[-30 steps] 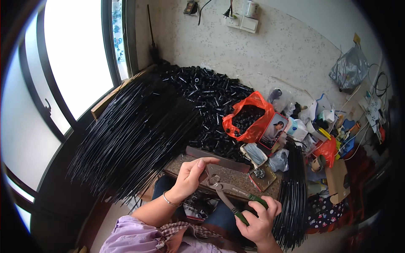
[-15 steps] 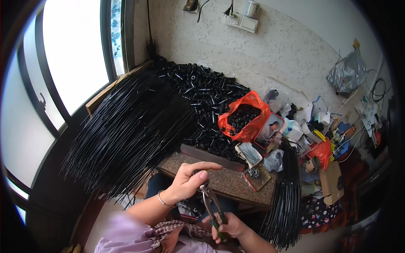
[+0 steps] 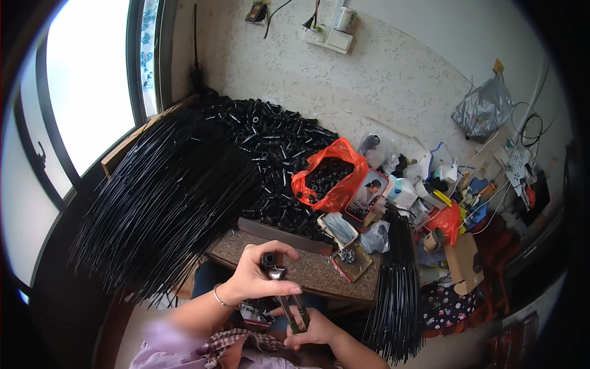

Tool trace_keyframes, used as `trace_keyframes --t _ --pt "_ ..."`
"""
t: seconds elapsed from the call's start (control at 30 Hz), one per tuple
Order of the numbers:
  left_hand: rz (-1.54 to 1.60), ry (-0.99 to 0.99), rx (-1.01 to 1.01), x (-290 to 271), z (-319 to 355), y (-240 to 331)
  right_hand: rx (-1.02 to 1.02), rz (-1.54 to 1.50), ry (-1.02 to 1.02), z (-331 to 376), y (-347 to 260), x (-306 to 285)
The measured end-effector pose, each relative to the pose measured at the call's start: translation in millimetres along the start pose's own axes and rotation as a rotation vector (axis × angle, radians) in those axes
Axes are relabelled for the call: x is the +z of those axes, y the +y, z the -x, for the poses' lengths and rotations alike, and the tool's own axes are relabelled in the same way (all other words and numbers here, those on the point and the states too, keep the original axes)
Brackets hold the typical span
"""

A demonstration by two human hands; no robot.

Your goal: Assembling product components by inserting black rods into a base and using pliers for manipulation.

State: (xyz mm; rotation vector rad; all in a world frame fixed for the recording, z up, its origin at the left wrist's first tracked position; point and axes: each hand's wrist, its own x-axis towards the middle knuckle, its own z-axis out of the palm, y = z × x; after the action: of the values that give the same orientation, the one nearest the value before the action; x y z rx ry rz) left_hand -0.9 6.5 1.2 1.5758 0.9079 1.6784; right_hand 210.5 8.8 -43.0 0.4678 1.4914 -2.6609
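Raised clear of the stone slab (image 3: 319, 273), the left hand (image 3: 255, 277) pinches a short black tube (image 3: 268, 261) at the pliers (image 3: 289, 301), whose handles the right hand (image 3: 313, 329) grips closed; squeezing squarely would serve best.

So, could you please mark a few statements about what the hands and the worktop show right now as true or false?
1. The left hand holds a small black tube at the tip of the pliers. True.
2. The right hand rests on the orange bag. False: it grips the pliers' handles, low in the picture.
3. The orange bag holds small black pieces. True.
4. The long black rods lie to the person's right. False: the big fan of rods is on the left, by the window.
5. Loose black tubes are piled against the wall. True.
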Motion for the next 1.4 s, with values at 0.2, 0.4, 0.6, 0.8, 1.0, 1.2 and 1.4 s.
trace_keyframes --t 0.2,0.4,0.6,0.8,1.0,1.2,1.4 --pt "-0.104 0.066 0.039 -14.8 5.0 -8.3 -0.621 1.698 0.99 27.5 -30.4 7.9" --pt "-0.003 -0.098 0.03 -8.8 4.2 -4.4 -0.046 -0.429 -0.14 10.6 21.5 -11.1" --pt "-0.045 -0.088 -0.006 -9.7 7.3 -10.3 -0.651 1.392 0.937 0.8 -1.5 -13.6" --pt "-0.006 -0.087 0.02 -5.4 -0.3 -9.1 -0.238 0.608 0.636 4.4 22.5 10.7" --pt "-0.068 0.014 -0.044 3.6 5.9 -8.4 -0.191 0.094 0.259 11.1 -0.5 3.0" --pt "-0.061 0.032 -0.112 11.5 5.3 -16.4 -0.118 -0.005 0.303 19.4 11.9 -2.2" --pt "-0.099 0.159 -0.216 35.1 12.5 -42.8 -0.197 -0.137 0.351 -9.1 57.6 -5.9"
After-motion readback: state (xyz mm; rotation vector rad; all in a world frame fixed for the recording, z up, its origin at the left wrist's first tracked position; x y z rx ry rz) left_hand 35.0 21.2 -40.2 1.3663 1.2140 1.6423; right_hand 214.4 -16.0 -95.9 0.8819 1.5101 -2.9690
